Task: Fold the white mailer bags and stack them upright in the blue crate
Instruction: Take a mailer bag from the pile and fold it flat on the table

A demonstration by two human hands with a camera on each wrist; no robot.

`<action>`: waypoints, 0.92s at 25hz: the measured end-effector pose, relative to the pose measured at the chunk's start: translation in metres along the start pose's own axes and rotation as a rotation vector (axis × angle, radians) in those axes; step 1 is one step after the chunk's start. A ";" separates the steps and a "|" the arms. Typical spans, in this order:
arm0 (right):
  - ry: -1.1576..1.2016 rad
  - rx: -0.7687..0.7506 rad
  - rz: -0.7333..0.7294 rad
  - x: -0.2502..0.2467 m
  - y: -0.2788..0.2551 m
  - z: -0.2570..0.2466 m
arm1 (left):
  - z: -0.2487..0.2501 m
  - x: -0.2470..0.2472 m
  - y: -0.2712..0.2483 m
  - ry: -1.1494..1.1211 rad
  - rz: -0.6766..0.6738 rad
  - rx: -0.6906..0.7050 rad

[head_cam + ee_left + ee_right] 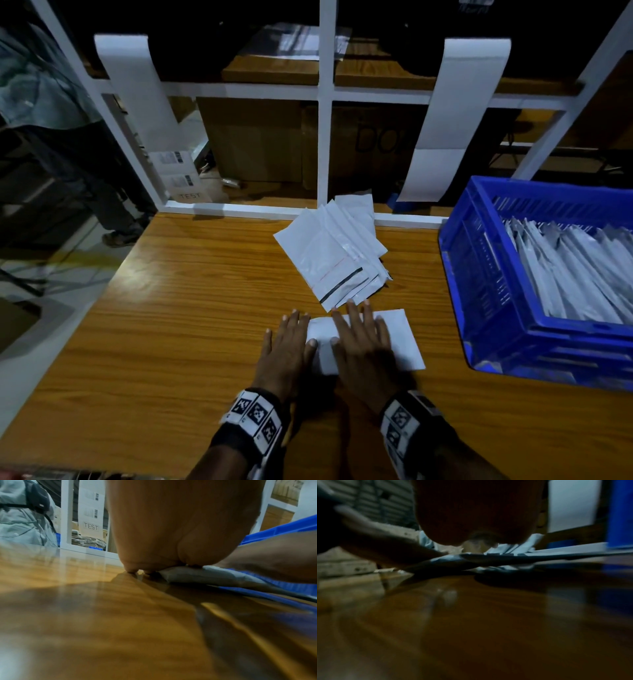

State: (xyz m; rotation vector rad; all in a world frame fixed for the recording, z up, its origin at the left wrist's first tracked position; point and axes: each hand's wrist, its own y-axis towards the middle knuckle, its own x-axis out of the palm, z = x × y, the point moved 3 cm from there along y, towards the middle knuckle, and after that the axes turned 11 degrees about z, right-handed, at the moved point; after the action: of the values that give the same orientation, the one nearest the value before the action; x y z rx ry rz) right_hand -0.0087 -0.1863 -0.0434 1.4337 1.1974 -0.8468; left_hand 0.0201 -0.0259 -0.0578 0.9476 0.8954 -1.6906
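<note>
While straight fingers (356, 315) of the right hand (363, 349) and left hand (286, 346) press flat on a folded white mailer bag (399, 337) on the wooden table (191, 308), gripping nothing, a fanned pile of unfolded mailers (337, 253) waits just beyond. The blue crate (486, 294) at right already holds many upright, so the task looks well along.

Wooden table (178, 308); white frame (325, 102) behind; cardboard boxes (253, 144); "TEST" label (189, 196).

Left hand (164, 524) pressing white mailer bag (202, 574), wooden table (102, 615), blue crate (281, 528) behind
</note>
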 end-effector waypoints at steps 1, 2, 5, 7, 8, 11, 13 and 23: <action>0.022 0.009 -0.047 0.006 0.001 -0.005 | 0.000 0.000 -0.001 0.001 0.007 -0.003; 0.031 0.028 -0.088 0.014 0.001 -0.005 | -0.002 0.002 -0.001 0.002 0.010 -0.008; 0.029 0.051 -0.204 0.025 0.001 0.009 | -0.003 0.005 0.001 0.039 -0.001 -0.009; -0.007 0.010 -0.210 0.027 0.001 0.018 | -0.004 0.007 0.001 0.068 -0.009 -0.008; -0.003 -0.004 -0.236 0.029 0.000 0.022 | -0.004 0.007 0.002 0.069 -0.012 -0.009; -0.008 0.007 -0.240 0.030 0.000 0.033 | -0.002 0.002 0.002 0.030 -0.007 -0.016; -0.037 0.050 -0.271 0.030 -0.002 0.043 | -0.003 0.001 0.002 0.017 0.012 -0.011; -0.147 0.317 -0.300 0.011 -0.007 0.089 | -0.007 0.003 0.006 0.022 0.011 0.006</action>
State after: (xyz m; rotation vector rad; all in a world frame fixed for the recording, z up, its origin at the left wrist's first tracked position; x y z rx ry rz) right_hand -0.0038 -0.2701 -0.0745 1.4283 1.2212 -1.3759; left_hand 0.0267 -0.0228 -0.0641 0.9756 0.8985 -1.6775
